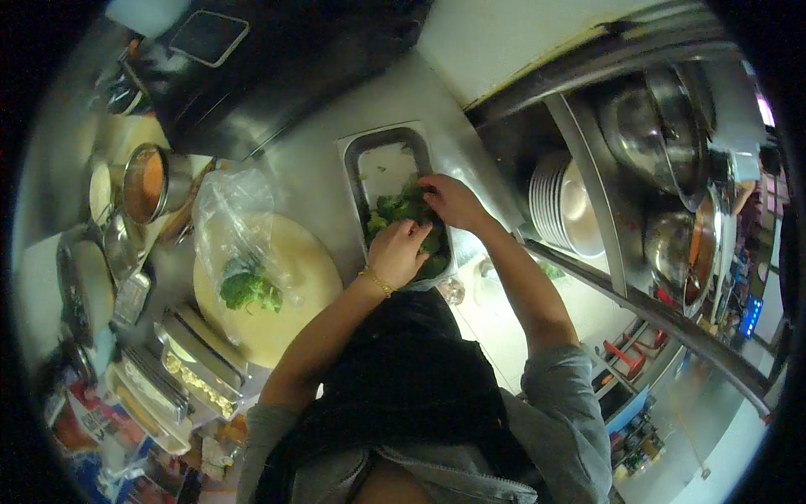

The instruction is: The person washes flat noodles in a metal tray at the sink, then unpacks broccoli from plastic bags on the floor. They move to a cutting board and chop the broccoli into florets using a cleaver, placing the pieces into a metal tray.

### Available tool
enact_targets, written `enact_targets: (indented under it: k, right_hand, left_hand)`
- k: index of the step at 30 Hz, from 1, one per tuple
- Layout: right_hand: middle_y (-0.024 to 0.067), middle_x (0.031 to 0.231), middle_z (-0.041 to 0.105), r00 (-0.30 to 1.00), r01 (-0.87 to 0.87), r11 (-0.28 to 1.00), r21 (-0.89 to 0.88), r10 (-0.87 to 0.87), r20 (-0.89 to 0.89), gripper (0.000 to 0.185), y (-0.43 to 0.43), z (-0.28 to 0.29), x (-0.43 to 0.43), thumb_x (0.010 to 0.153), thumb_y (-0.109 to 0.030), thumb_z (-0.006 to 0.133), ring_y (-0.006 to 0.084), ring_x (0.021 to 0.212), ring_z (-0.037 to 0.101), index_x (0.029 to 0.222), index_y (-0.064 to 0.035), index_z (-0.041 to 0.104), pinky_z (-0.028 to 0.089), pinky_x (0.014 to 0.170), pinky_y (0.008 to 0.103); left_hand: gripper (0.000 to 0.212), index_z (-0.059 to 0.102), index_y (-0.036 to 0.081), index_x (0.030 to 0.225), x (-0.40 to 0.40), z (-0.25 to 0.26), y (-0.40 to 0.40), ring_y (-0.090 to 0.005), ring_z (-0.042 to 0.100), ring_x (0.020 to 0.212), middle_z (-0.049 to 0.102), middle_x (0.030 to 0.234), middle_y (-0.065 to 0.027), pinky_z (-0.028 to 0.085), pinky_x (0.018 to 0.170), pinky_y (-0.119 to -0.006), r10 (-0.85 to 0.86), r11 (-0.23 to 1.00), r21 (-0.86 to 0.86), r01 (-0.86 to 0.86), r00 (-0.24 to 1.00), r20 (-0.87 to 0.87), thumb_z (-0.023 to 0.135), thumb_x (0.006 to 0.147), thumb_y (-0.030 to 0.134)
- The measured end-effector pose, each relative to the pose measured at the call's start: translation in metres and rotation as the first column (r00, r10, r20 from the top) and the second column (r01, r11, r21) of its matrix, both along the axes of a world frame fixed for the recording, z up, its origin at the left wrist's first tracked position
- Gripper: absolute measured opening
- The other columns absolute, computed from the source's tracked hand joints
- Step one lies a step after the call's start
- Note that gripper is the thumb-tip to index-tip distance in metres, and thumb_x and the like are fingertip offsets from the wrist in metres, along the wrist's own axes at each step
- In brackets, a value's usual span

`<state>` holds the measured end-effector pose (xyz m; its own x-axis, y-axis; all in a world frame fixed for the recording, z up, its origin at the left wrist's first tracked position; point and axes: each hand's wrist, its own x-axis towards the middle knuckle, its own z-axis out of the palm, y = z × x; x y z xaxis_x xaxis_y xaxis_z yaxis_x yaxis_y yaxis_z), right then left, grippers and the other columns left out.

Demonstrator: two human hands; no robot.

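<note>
Below me, a rectangular metal food pan (387,135) sits on the steel counter with broccoli florets (393,208) gathered in its near part. My left hand (398,255) is over the pan's near left side, fingers bent above the florets. At the pan's right side, my right hand (454,200) has its fingertips down at the broccoli. Whether either hand grips a piece is hidden. To the left lies a round cutting board (312,252). A clear plastic bag (234,195) rests on it, with a larger broccoli piece (252,290) partly under the plastic.
A pot of orange-red contents (151,179) stands at the far left. Metal trays (204,353) sit left of my body. On the right, a steel shelf frame (582,157) holds stacked plates (557,201) and large metal bowls (648,142). A dark appliance (271,69) bounds the counter ahead.
</note>
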<state>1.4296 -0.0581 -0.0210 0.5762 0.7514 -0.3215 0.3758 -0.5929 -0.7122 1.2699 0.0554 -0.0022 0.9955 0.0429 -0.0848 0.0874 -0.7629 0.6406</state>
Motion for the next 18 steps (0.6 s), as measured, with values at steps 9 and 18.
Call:
enact_targets:
  k: [9,18]
  right_hand:
    - [0.0135,0.111,0.059,0.941,-0.148,0.987,-0.059,0.158,0.3,0.037,0.016,0.017,-0.018,0.079,-0.005,0.052,0.0326,0.091,0.062,0.115,-0.0112,0.058,0.051,0.075,0.042]
    - [0.0141,0.091,0.067,0.847,-0.281,0.875,-0.393,0.419,0.327,0.023,0.061,0.038,0.011,0.08,-0.014,0.057,0.0302,0.084,0.065,0.101,-0.011,0.065,0.051,0.07,0.0421]
  left_hand:
    - [0.018,0.061,0.006,0.095,-0.092,0.008,0.1,-0.0268,0.061,0.08,0.06,0.09,-0.0105,0.049,0.07,-0.036,0.53,0.836,-0.212,-0.506,0.845,0.074,0.064,0.078,0.008]
    - [0.019,0.061,0.009,0.098,-0.101,0.016,0.061,-0.0257,0.061,0.077,0.06,0.091,-0.0104,0.049,0.069,-0.035,0.485,0.837,-0.289,-0.465,0.874,-0.004,0.063,0.079,0.007]
